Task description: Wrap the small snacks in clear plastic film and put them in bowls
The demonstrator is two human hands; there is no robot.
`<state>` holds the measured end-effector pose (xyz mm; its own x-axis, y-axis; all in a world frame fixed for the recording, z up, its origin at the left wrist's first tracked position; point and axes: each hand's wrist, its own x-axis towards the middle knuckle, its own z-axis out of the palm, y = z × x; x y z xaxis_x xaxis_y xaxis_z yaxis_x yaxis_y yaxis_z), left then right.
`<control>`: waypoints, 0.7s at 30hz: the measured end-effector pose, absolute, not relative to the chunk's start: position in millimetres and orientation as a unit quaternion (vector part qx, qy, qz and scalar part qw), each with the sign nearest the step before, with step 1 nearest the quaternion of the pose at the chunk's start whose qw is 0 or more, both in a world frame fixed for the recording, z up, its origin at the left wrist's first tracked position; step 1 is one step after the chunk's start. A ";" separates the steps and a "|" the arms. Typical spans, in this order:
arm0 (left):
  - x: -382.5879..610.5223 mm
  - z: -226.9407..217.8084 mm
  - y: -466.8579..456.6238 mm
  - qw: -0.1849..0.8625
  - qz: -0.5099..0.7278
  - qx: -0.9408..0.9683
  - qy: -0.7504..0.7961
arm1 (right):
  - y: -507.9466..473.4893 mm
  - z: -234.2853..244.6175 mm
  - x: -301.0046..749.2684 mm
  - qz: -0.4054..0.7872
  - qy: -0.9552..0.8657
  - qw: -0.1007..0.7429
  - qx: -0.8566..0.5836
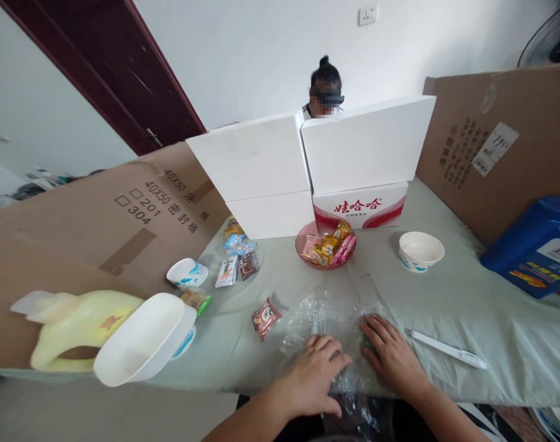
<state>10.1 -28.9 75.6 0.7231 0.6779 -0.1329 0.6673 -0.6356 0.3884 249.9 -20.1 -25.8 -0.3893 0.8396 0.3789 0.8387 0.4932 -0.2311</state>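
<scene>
Crumpled clear plastic film [314,313] lies on the table near its front edge, part of it hanging over. My left hand [314,374] rests on the film's left side, fingers apart and slightly bent, thumb spread. On the film's right side lies my right hand [392,353], palm down with fingers stretched out. Neither hand is gripping anything that I can see. A small brown snack packet [265,318] sits left of the film. Beyond the film stands a pink translucent bowl [302,255] with several wrapped snacks. A white utility knife [445,348] is right of my right hand.
White boxes [261,159] form a barrier at the back, with a person [326,86] behind. Cardboard sheets [100,227] wall both sides. At left are a yellow jug [91,319], a white container [144,341] and snack packets; at right, a paper bowl [420,252] and blue jug [537,252].
</scene>
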 end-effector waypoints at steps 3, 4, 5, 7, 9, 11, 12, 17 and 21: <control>-12.6 73.0 -26.6 0.187 -0.041 0.885 0.424 | -14.4 -20.1 257.3 0.009 -0.831 0.221 -0.510; -17.3 73.3 -26.8 0.187 -0.055 0.882 0.429 | -14.7 -14.7 259.1 0.018 -0.828 0.219 -0.516; -20.2 73.9 -27.8 0.190 -0.066 0.879 0.433 | -16.5 -7.8 260.3 0.034 -0.827 0.219 -0.517; -21.9 75.8 -30.9 0.193 -0.073 0.871 0.446 | -24.9 8.5 261.8 0.086 -0.845 0.212 -0.484; -20.6 78.1 -33.7 0.198 -0.066 0.860 0.466 | -38.1 22.7 262.8 0.149 -0.879 0.193 -0.409; -19.8 80.4 -34.6 0.206 -0.060 0.849 0.483 | -52.5 29.0 264.8 0.191 -0.904 0.166 -0.343; -20.3 81.3 -34.4 0.210 -0.059 0.844 0.490 | -59.3 28.5 266.2 0.196 -0.911 0.157 -0.327; -33.4 79.4 -28.2 0.237 -0.081 0.821 0.513 | -81.9 7.6 272.5 0.097 -0.917 0.166 -0.349; -52.0 78.5 -19.8 0.235 -0.103 0.834 0.489 | -87.7 4.2 272.5 0.095 -0.900 0.220 -0.365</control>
<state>-52.0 -19.8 78.5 0.4998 0.7678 -0.4008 0.8641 -0.4108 0.2907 272.5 -87.7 4.2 -0.6366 0.6983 0.3272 0.6143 0.7157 -0.3323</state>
